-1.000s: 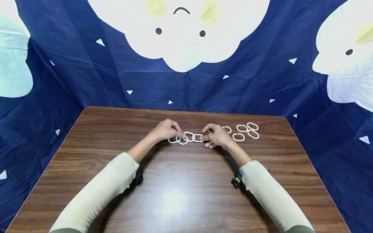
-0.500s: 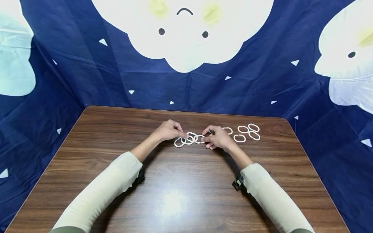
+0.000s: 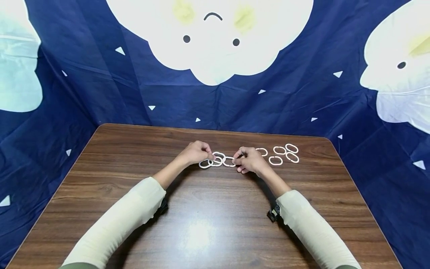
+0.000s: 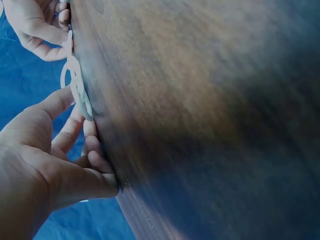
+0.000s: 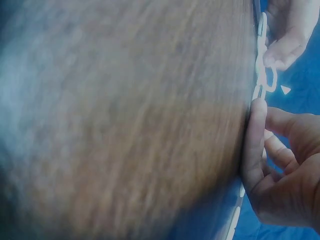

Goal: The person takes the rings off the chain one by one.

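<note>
Several white oval plastic links lie joined in a short chain between the two hands. The left end link (image 3: 201,167) rests on the table. Its neighbours overlap under my left hand (image 3: 198,152), whose thumb and finger pinch the raised link (image 3: 220,152), which tilts up in the right wrist view. My right hand (image 3: 249,160) pinches the right end link (image 3: 225,164) at its outer end, low over the table. In the left wrist view the chain (image 4: 75,80) spans from one hand to the other. Fingers hide parts of the held links.
Loose white links lie on the brown wooden table (image 3: 208,209) right of the right hand, among them a near link (image 3: 276,164) and a touching group with a far link (image 3: 291,144). A blue curtain (image 3: 111,97) with white clouds stands behind the table.
My left hand has moved right, drawing the chain's links closer together so they overlap. The right hand has stayed nearly in place, still pinching the end link. The head view has shifted slightly.
</note>
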A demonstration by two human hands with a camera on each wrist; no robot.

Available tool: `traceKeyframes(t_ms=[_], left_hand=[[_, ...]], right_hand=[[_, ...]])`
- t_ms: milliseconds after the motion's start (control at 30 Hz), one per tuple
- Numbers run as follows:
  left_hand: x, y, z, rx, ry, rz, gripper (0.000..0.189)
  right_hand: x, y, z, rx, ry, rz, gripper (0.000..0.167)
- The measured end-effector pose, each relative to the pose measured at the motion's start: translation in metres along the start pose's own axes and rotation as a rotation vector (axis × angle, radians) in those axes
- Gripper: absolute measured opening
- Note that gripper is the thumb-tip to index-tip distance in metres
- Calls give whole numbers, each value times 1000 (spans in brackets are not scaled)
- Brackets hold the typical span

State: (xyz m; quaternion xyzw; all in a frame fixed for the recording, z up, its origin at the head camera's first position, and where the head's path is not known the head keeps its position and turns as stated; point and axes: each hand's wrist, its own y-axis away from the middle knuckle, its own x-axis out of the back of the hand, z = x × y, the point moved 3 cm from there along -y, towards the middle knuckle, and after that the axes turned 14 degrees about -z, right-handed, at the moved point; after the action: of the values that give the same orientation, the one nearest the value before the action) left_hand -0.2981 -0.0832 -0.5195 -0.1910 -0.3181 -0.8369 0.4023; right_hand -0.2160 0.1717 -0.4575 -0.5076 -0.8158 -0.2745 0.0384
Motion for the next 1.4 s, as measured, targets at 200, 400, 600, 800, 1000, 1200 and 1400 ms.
traceKeyframes(t_ms=[200, 400, 600, 800, 1000, 1200, 1400], left_hand=[[2, 18, 14, -18, 23, 18, 17], [6, 57, 48, -69, 209, -4, 13], [6, 62, 49, -50, 355, -24, 16], [4, 62, 48, -33, 365, -27, 15], [2, 65, 52, -9, 327, -27, 19], [2, 67, 50, -16, 299, -23, 23], [2, 67, 49, -29, 298, -30, 21]], right_hand=[[-3, 1, -2, -11, 57, 7, 11], [-6, 5, -6, -20, 98, 4, 10], [-9, 7, -9, -22, 5, -7, 8], [-12, 6, -7, -11, -112, -34, 7], [-13, 6, -8, 2, -152, -37, 18], [-14, 5, -12, 27, -192, -29, 22], [-15, 2, -14, 44, -245, -12, 22]])
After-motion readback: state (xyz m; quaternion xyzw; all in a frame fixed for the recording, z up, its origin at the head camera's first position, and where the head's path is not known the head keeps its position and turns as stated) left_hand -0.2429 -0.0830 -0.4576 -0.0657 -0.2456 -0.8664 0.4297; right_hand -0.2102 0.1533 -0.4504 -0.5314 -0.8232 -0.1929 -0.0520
